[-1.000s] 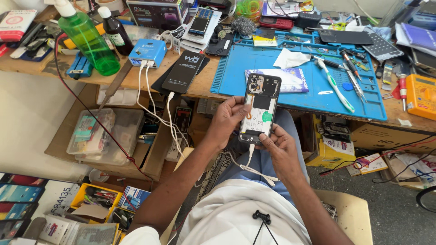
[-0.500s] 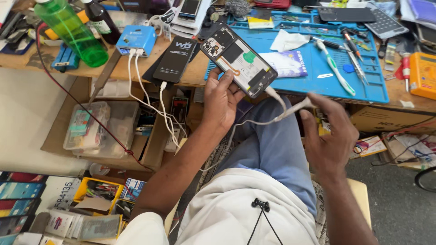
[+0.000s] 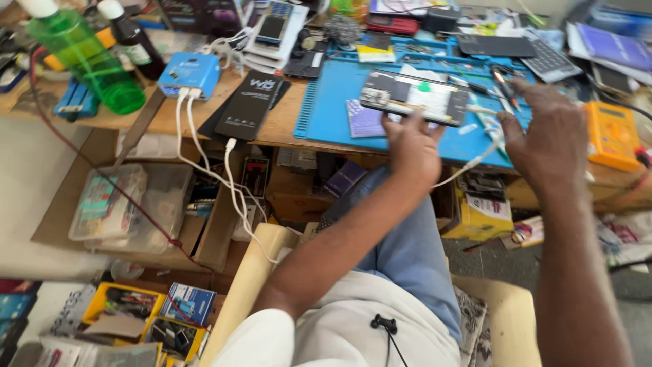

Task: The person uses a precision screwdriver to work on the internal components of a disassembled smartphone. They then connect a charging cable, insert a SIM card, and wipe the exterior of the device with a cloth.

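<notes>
Near: 2 cardboard trays on the floor, 1 yellow (image 3: 125,302), hold small boxes, among them a blue-and-white carton (image 3: 190,302). Middle: the left hand (image 3: 411,149) pinches the near edge of an opened phone (image 3: 414,98), held flat over the blue mat (image 3: 333,102) at the worktop (image 3: 272,129) edge. The right hand (image 3: 547,132), fingers spread and empty, hovers by the white cable (image 3: 475,158) hanging from the phone. Risk, as judged: a snag on this cable could tug the phone from its light grip. Far: a black rectangular pack (image 3: 248,105) lies flat; a blue charger box (image 3: 190,73) and green bottle (image 3: 85,58) stand left; a yellow meter (image 3: 611,132) lies right.
</notes>
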